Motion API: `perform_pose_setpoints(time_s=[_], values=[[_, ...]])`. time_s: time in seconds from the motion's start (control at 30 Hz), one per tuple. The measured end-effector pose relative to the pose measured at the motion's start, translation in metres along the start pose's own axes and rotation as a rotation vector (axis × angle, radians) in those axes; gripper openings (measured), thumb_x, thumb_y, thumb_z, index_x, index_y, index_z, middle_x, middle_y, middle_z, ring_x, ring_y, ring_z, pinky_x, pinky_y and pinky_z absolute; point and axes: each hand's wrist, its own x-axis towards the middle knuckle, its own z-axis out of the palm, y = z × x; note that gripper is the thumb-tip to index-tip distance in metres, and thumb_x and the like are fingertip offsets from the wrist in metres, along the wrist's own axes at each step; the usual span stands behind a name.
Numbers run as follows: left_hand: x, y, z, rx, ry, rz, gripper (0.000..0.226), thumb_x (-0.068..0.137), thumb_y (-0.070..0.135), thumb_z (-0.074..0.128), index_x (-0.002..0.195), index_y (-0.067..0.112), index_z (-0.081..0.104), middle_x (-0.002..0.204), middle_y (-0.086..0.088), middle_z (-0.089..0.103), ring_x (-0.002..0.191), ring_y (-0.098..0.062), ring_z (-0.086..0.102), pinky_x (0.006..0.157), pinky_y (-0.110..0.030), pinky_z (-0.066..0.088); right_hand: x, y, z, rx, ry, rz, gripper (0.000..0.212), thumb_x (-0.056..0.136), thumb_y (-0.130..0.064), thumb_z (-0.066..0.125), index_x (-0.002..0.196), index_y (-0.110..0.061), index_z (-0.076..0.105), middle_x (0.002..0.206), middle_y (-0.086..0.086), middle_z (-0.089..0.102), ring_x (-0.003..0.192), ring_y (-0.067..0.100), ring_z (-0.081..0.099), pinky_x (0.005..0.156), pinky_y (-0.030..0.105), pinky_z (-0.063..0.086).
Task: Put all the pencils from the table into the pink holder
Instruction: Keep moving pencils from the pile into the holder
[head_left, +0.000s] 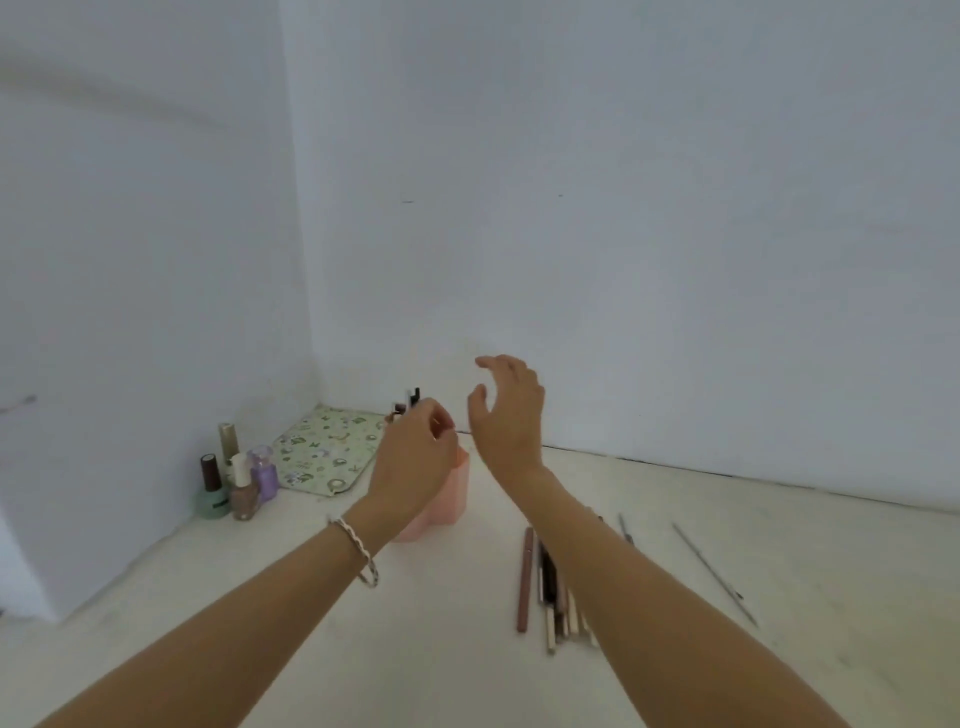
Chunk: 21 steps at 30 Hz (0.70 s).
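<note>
Pink plastic is glimpsed beneath the left hand (415, 457), where the small pink holder (453, 493) stands on the white table (363, 649) near the corner, largely hidden by that hand. A few dark and white pencil tops (410, 400) are seen upright above the knuckles, so some pencils are judged to be in the holder already. The left hand's fingers (441, 423) are curled in toward the thumb right over the opening; whether a pencil is pinched between them cannot be told. The right hand (509, 410) is held raised just beside the holder, fingers spread and relaxed, with nothing in it. A loose bundle of brown, black and cream pencils (550, 587) lies flat on the table to the right of the holder, partly covered by the right forearm, with thin grey sticks (711, 571) farther right (pencils or not, it cannot be said). The step in hand is judged to be a drop into the holder: it is best done with the pencil kept upright and released only once its tip is inside the rim, the holder being steadied against tipping. Small nail-polish bottles (234, 483) and a green floral mat (327, 447) stand at the back left.
</note>
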Motion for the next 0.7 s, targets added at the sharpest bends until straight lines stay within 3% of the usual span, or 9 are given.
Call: perform_pose_setpoints(time_s=[0.07, 0.13, 0.2, 0.3, 0.4, 0.47, 0.57, 0.7], values=[[-0.013, 0.007, 0.026, 0.184, -0.321, -0.105, 0.006, 0.083, 0.017, 0.057, 0.087, 0.019, 0.061, 0.080, 0.001, 0.068, 0.069, -0.011, 0.068, 0.055, -0.025, 0.053, 0.006, 0.018, -0.030, -0.020, 0.019, 0.032, 0.032, 0.087, -0.008, 0.051, 0.116, -0.015, 0.062, 0.118, 0.000, 0.061, 0.108, 0.018, 0.054, 0.097, 0.030, 0.037], [-0.030, 0.009, 0.050, 0.302, -0.599, -0.187, 0.012, 0.083, 0.019, 0.060, 0.093, 0.012, 0.061, 0.079, -0.005, 0.069, 0.075, -0.021, 0.073, 0.067, -0.033, 0.061, 0.008, 0.039, -0.059, -0.043, 0.007, 0.087, 0.030, 0.088, -0.005, 0.051, 0.114, -0.015, 0.063, 0.114, -0.001, 0.063, 0.102, 0.017, 0.057, 0.095, 0.033, 0.043], [-0.044, 0.009, 0.071, 0.399, -0.684, -0.150, 0.018, 0.086, 0.023, 0.059, 0.096, 0.008, 0.057, 0.089, -0.011, 0.069, 0.082, -0.026, 0.072, 0.070, -0.031, 0.059, 0.005, 0.061, -0.087, -0.048, -0.003, 0.184, 0.030, 0.087, -0.003, 0.050, 0.110, -0.016, 0.064, 0.111, -0.002, 0.063, 0.093, 0.013, 0.057, 0.090, 0.029, 0.047], [-0.059, 0.009, 0.088, 0.480, -0.625, -0.062, 0.010, 0.085, 0.018, 0.056, 0.090, 0.011, 0.049, 0.105, -0.013, 0.064, 0.091, -0.028, 0.064, 0.064, -0.028, 0.045, -0.003, 0.089, -0.125, -0.101, -0.001, 0.297, 0.028, 0.087, -0.003, 0.049, 0.105, -0.018, 0.064, 0.108, -0.003, 0.062, 0.082, 0.007, 0.055, 0.078, 0.020, 0.042], [-0.061, 0.012, 0.093, 0.523, -0.594, -0.056, 0.013, 0.087, 0.015, 0.054, 0.092, 0.013, 0.042, 0.108, -0.011, 0.062, 0.085, -0.024, 0.057, 0.065, -0.028, 0.040, -0.012, 0.112, -0.155, -0.143, -0.017, 0.394, 0.028, 0.087, -0.004, 0.048, 0.106, -0.016, 0.065, 0.107, 0.001, 0.063, 0.082, 0.013, 0.058, 0.077, 0.025, 0.045], [-0.055, 0.018, 0.090, 0.442, -0.495, -0.053, 0.027, 0.085, 0.012, 0.056, 0.108, 0.012, 0.042, 0.103, -0.009, 0.061, 0.082, -0.022, 0.059, 0.061, -0.029, 0.043, -0.017, 0.127, -0.167, -0.199, -0.040, 0.460, 0.028, 0.088, -0.006, 0.048, 0.109, -0.013, 0.065, 0.109, 0.003, 0.064, 0.086, 0.015, 0.058, 0.077, 0.025, 0.045], [-0.042, 0.036, 0.078, 0.216, -0.262, 0.072, 0.068, 0.084, 0.009, 0.059, 0.143, 0.019, 0.027, 0.092, -0.003, 0.057, 0.073, -0.018, 0.061, 0.057, -0.027, 0.048, -0.027, 0.150, -0.173, -0.337, -0.157, 0.565, 0.030, 0.087, -0.006, 0.048, 0.113, -0.009, 0.064, 0.115, 0.007, 0.065, 0.103, 0.022, 0.060, 0.083, 0.027, 0.046], [-0.029, 0.062, 0.067, 0.021, -0.155, 0.160, 0.076, 0.085, 0.012, 0.060, 0.148, 0.032, 0.023, 0.086, -0.001, 0.053, 0.070, -0.012, 0.056, 0.058, -0.021, 0.045, -0.056, 0.173, -0.166, -0.681, -0.443, 0.730, 0.034, 0.091, -0.009, 0.044, 0.123, -0.010, 0.054, 0.128, 0.010, 0.054, 0.121, 0.029, 0.048, 0.098, 0.037, 0.041]])
